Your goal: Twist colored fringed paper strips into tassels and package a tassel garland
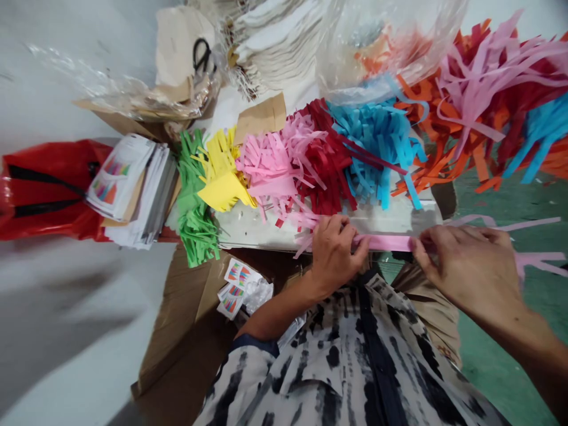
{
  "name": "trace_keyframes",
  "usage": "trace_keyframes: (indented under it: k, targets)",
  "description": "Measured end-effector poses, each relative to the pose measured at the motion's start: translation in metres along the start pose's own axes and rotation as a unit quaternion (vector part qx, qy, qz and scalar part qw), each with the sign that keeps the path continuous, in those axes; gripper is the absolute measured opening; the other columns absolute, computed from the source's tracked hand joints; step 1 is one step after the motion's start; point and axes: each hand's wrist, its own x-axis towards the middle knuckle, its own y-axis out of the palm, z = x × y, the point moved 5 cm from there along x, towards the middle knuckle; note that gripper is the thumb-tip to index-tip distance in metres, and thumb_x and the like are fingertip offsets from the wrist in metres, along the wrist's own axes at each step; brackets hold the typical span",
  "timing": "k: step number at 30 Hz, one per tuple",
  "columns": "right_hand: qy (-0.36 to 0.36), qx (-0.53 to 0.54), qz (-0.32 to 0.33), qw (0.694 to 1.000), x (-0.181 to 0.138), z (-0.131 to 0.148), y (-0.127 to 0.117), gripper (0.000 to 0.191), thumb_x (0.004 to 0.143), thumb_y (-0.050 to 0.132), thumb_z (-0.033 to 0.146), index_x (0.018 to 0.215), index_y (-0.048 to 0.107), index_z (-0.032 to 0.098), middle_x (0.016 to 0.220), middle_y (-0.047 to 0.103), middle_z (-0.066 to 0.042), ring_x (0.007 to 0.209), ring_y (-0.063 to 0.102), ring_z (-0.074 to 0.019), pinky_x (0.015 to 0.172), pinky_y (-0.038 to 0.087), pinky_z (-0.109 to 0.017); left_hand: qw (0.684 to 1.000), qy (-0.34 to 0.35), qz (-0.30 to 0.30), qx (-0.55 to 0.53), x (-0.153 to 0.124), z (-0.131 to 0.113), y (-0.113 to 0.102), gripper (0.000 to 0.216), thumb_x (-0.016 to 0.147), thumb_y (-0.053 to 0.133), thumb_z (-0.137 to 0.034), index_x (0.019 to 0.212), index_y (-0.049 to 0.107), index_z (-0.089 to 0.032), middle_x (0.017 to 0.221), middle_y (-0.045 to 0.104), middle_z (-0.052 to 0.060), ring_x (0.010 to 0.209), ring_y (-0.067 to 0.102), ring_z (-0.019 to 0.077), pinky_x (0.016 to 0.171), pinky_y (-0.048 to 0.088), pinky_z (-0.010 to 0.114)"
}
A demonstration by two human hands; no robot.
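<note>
A pink tissue paper tassel [390,242] is stretched level between my hands at the table's front edge, its middle drawn into a narrow band. My left hand [336,251] is closed round one side, and cut strips stick out beyond it to the left. My right hand [465,260] grips the other side, with loose strips trailing off to the right. Just behind my left hand lie fringed bundles in pink [270,165] and dark red [326,171]. Blue fringe [377,136] sits farther back, between the two hands.
Yellow [226,189] and green fringed paper [193,201] lie leftward, beside stacked printed sheets [119,177] and a red bag [48,189]. Orange fringe [470,136] hangs over the right edge. White cords [275,41], black-handled scissors [202,56] and clear plastic [390,41] are behind. An open cardboard box [177,319] stands below.
</note>
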Motion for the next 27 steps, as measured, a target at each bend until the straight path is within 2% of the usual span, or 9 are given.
trace_keyframes:
  k: [5, 7, 9, 13, 17, 20, 23, 25, 27]
  targets:
    - [0.011, -0.041, -0.032, 0.999, 0.001, 0.004, -0.005, 0.04, 0.115, 0.044, 0.045, 0.094, 0.068, 0.02, 0.086, 0.077, -0.01, 0.087, 0.072, -0.0337, 0.093, 0.039, -0.052, 0.997, 0.034, -0.058, 0.025, -0.006, -0.002, -0.002, 0.021, 0.103, 0.079, -0.039, 0.111, 0.075, -0.021, 0.122, 0.076, 0.012, 0.117, 0.067, 0.0292, 0.106, 0.051, 0.046]
    - [-0.017, -0.032, -0.08, 0.996, -0.002, 0.009, -0.009, 0.028, 0.113, 0.056, 0.039, 0.106, 0.073, 0.018, 0.101, 0.082, -0.014, 0.098, 0.073, -0.0354, 0.103, 0.041, -0.054, 0.988, 0.128, -0.074, 0.036, -0.009, -0.011, -0.001, 0.019, 0.108, 0.074, -0.032, 0.125, 0.076, -0.025, 0.128, 0.08, 0.008, 0.127, 0.068, 0.028, 0.115, 0.048, 0.048]
    - [-0.087, 0.005, -0.1, 0.991, -0.009, 0.015, -0.008, 0.018, 0.11, 0.062, 0.023, 0.121, 0.074, 0.016, 0.115, 0.084, -0.013, 0.107, 0.074, -0.0328, 0.11, 0.041, -0.054, 0.969, 0.242, -0.031, 0.032, -0.012, -0.02, 0.006, 0.021, 0.111, 0.066, -0.023, 0.129, 0.077, -0.028, 0.13, 0.083, 0.002, 0.129, 0.071, 0.0235, 0.119, 0.047, 0.045]
    - [-0.165, 0.062, -0.07, 0.982, -0.031, 0.01, 0.001, 0.038, 0.111, 0.058, 0.009, 0.146, 0.067, 0.019, 0.133, 0.085, -0.008, 0.117, 0.078, -0.0255, 0.106, 0.045, -0.048, 0.943, 0.319, 0.092, -0.004, -0.017, -0.009, 0.013, 0.03, 0.114, 0.058, -0.019, 0.136, 0.077, -0.025, 0.137, 0.083, 0.002, 0.13, 0.076, 0.02, 0.127, 0.049, 0.045]
    - [-0.171, 0.084, -0.057, 0.98, -0.048, -0.008, 0.004, 0.069, 0.107, 0.061, 0.004, 0.171, 0.048, 0.025, 0.151, 0.076, -0.008, 0.129, 0.077, -0.0248, 0.102, 0.049, -0.044, 0.956, 0.28, 0.062, -0.069, -0.019, 0.03, -0.02, 0.033, 0.106, 0.062, -0.011, 0.129, 0.079, -0.028, 0.13, 0.086, 0.0, 0.134, 0.074, 0.0212, 0.141, 0.035, 0.059]
    - [-0.138, 0.106, -0.051, 0.983, -0.049, -0.014, 0.004, 0.064, 0.106, 0.067, 0.011, 0.166, 0.055, 0.03, 0.149, 0.078, -0.005, 0.128, 0.078, -0.0252, 0.109, 0.048, -0.047, 0.982, 0.169, 0.001, -0.087, -0.015, 0.051, -0.05, 0.027, 0.093, 0.068, -0.01, 0.109, 0.081, -0.028, 0.114, 0.087, 0.0, 0.131, 0.073, 0.0277, 0.14, 0.031, 0.07]
    - [-0.124, 0.124, -0.068, 0.982, -0.041, -0.01, 0.002, 0.037, 0.108, 0.068, 0.026, 0.145, 0.071, 0.027, 0.14, 0.082, -0.007, 0.12, 0.08, -0.0291, 0.115, 0.044, -0.055, 0.985, 0.143, -0.065, -0.076, -0.012, 0.034, -0.058, 0.023, 0.092, 0.071, -0.013, 0.106, 0.081, -0.027, 0.109, 0.085, 0.004, 0.121, 0.073, 0.0278, 0.125, 0.052, 0.06]
    - [-0.131, 0.121, -0.075, 0.981, -0.035, -0.006, 0.0, 0.029, 0.108, 0.066, 0.028, 0.135, 0.075, 0.024, 0.132, 0.085, -0.009, 0.114, 0.08, -0.0301, 0.113, 0.044, -0.056, 0.974, 0.213, -0.026, -0.077, -0.009, 0.005, -0.041, 0.023, 0.1, 0.07, -0.017, 0.118, 0.081, -0.026, 0.115, 0.084, 0.006, 0.117, 0.073, 0.0237, 0.109, 0.061, 0.044]
    - [-0.13, 0.111, -0.075, 0.982, -0.028, -0.004, -0.002, 0.024, 0.108, 0.066, 0.026, 0.128, 0.079, 0.023, 0.125, 0.087, -0.008, 0.11, 0.08, -0.0294, 0.112, 0.044, -0.055, 0.96, 0.267, 0.056, -0.068, -0.005, -0.019, -0.013, 0.021, 0.109, 0.064, -0.021, 0.123, 0.079, -0.023, 0.121, 0.083, 0.007, 0.113, 0.074, 0.0204, 0.103, 0.061, 0.036]
